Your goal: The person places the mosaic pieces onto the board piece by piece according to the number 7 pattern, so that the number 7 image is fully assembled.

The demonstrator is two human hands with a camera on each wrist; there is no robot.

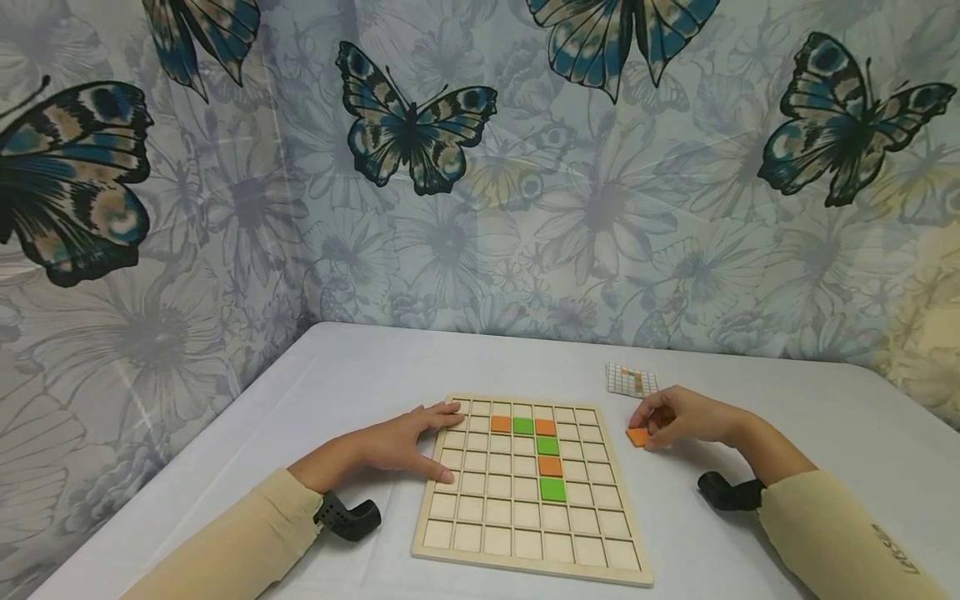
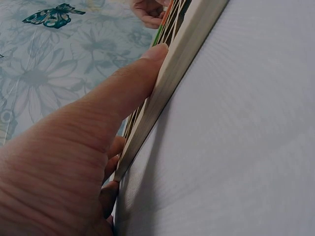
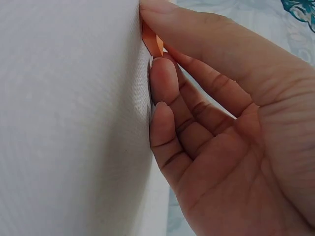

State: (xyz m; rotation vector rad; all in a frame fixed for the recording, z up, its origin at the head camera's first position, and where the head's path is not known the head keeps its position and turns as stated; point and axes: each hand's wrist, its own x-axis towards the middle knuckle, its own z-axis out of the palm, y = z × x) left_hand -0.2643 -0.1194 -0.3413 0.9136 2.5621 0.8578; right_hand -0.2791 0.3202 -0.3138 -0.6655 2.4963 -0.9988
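Note:
A pale wooden grid board [image 1: 467, 556] lies on the table. Along one upper row sit orange, green and orange square tiles; below the last come a green tile [image 1: 548, 446], an orange one and another green one. My left hand [image 1: 397, 439] rests on the board's left edge, its thumb and fingers spread over the rim. In the left wrist view the thumb [image 2: 123, 83] presses on the wooden edge. Right of the board, my right hand [image 1: 686, 417] pinches a loose orange tile [image 1: 637, 437] between thumb and fingers, low at the tablecloth. The right wrist view shows this tile [image 3: 152, 40] tilted.
Behind the right hand a small card [image 1: 631, 380] printed with a coloured grid lies on the white tablecloth [image 1: 360, 358]. A butterfly-patterned curtain [image 1: 465, 267] hangs at the table's back and left. Black wrist mounts [image 1: 352, 518] stick out below both hands.

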